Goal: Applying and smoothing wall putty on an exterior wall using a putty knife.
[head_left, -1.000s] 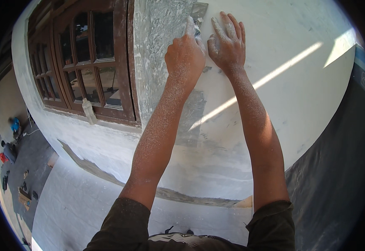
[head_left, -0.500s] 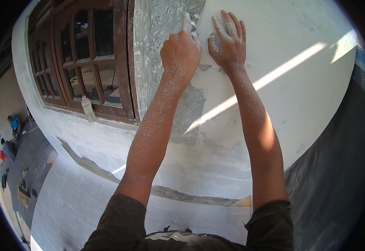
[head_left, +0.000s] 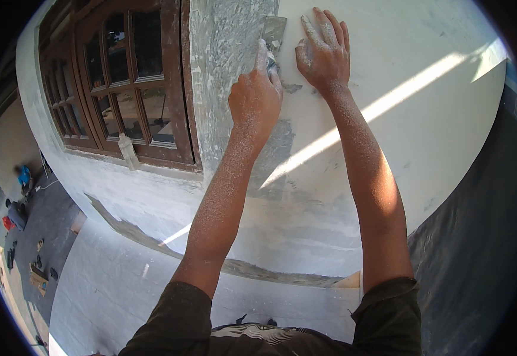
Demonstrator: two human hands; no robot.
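My left hand is closed around the handle of a putty knife, its forefinger stretched along the tool toward the blade. The flat grey blade lies against the wall, where rough grey plaster meets the smooth whitish coat. To the right of the tool, my right hand rests on the smooth coat with its fingers spread, holding nothing. White dust covers both hands and forearms. Much of the knife's handle is hidden by my left hand.
A brown wooden window is set in the wall at left, with a clear bottle on its sill. A pale sheet covers the floor below. Dark sheeting hangs at right. Two people are at the far left.
The putty knife and my left hand have moved down along the wall, and more of the blade shows. My right hand has shifted slightly upward, still spread on the wall.
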